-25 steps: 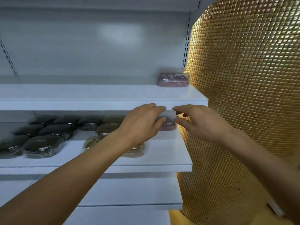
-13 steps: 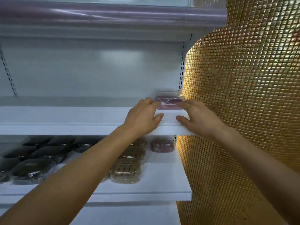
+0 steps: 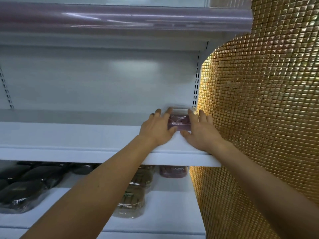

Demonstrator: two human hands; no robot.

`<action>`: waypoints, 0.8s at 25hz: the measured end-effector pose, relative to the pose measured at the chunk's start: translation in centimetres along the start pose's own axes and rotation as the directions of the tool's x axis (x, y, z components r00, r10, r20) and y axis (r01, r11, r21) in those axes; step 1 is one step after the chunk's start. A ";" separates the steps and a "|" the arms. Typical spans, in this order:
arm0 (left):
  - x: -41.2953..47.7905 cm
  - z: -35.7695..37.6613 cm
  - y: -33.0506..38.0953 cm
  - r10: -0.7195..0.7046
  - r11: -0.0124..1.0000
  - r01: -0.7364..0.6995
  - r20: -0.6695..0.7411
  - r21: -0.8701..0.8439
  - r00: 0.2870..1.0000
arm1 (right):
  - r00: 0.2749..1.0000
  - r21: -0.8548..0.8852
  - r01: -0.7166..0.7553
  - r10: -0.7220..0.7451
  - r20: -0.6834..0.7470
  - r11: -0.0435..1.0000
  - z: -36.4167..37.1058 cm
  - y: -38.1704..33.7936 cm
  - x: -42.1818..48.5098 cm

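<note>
A pink soap-like package (image 3: 179,123) wrapped in clear film lies at the right end of the upper white shelf (image 3: 69,137), close to the back panel. My left hand (image 3: 158,129) lies against its left side with straight fingers and the thumb at its front edge. My right hand (image 3: 201,133) mirrors this on the right side, fingers stretched toward the back, thumb by the package's front. Much of the package is covered by both hands.
A gold mosaic wall (image 3: 259,118) stands just right of the shelving. The shelf below holds another pink package (image 3: 173,171), tan wrapped packages (image 3: 133,199) and several dark ones (image 3: 22,190). A glossy purple canopy (image 3: 120,18) overhangs the top.
Both hands rose from the lower shelf to the upper one and now flank the pink package there. The view tilted upward.
</note>
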State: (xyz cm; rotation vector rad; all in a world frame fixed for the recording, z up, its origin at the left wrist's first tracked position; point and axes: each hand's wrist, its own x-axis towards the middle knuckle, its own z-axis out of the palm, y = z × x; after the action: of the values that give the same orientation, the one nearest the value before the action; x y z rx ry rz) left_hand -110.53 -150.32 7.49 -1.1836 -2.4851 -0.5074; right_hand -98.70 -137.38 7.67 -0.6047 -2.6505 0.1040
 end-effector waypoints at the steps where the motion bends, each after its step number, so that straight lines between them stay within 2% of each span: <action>1: 0.2 0.2 -0.2 -0.010 1.000 0.010 0.010 -0.018 1.000 | 1.000 0.024 -0.008 0.008 0.012 1.000 0.2 0.2 0.2; 7: 0.3 0.6 -0.3 0.006 0.989 -0.015 -0.061 -0.149 0.998 | 0.992 0.104 0.042 -0.029 -0.120 0.994 0.8 0.4 0.1; 12: -0.6 -0.2 0.1 0.030 0.972 -0.042 -0.055 -0.230 0.998 | 0.992 0.129 0.040 -0.024 -0.122 0.991 0.4 0.0 -0.4; 17: -2.6 -1.2 -0.1 0.030 0.977 -0.042 -0.057 -0.209 0.998 | 0.997 0.180 0.074 -0.066 -0.046 0.981 -0.6 -0.7 -1.4; 20: -4.0 -1.9 -0.3 0.030 0.975 -0.043 -0.060 -0.218 0.998 | 0.995 0.133 0.101 -0.098 -0.031 0.986 -1.6 -0.9 -2.7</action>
State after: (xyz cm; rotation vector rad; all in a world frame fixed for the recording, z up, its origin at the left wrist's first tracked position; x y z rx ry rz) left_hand -108.10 -154.09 7.34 -1.2739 -2.4021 -0.8108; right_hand -96.18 -139.35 8.27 -0.4265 -2.6188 0.2422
